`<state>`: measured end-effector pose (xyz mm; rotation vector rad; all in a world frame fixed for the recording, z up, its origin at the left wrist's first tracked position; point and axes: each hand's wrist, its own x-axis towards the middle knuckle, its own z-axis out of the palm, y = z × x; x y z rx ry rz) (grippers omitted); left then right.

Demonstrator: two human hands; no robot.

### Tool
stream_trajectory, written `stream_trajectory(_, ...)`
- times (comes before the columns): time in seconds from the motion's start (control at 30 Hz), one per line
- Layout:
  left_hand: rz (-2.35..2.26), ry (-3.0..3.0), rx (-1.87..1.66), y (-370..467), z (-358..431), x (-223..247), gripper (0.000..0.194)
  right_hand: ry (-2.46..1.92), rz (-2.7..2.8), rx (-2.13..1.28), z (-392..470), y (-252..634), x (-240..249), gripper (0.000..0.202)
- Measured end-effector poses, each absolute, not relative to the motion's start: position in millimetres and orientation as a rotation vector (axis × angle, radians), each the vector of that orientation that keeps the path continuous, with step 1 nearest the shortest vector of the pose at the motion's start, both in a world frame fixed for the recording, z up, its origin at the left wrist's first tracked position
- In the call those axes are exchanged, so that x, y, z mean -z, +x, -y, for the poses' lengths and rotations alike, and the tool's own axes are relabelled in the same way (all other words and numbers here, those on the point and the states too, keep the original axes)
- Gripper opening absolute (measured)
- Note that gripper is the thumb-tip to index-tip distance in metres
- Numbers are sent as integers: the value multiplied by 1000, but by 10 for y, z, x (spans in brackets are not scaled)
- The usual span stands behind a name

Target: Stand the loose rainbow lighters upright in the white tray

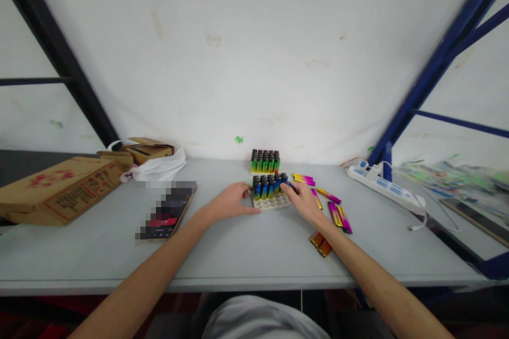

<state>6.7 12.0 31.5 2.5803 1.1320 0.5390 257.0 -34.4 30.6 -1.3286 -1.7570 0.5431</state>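
A pale tray [272, 203] with rows of round holes lies mid-table, and several blue-green lighters [264, 189] with black tops stand upright in its back part. My left hand [234, 200] is at the tray's left edge, thumb and fingers apart, holding nothing. At the tray's right side, my right hand [300, 197] has its fingers closed on a dark blue lighter [292, 187], tilted beside the standing ones. Behind the tray, a block of green lighters [265, 162] with black tops stands upright near the wall.
Pink and yellow cylinders [334, 214] and orange ones [321, 243] lie to the right. A power strip [385, 188] is farther right. On the left are a phone [170, 212], a cardboard box [63, 188], a smaller box [147, 150] and a white bag [159, 167].
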Motion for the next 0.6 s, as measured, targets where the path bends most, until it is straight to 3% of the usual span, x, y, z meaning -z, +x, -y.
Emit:
stream_trajectory(0.27, -1153, 2549, -556, 71, -89, -350, 59, -1381, 1717, -515, 332, 2549, -314, 34)
stream_trajectory(0.6, -1142, 2573, -548, 62, -107, -337, 59, -1353, 1749, -510, 328, 2545, -308, 41)
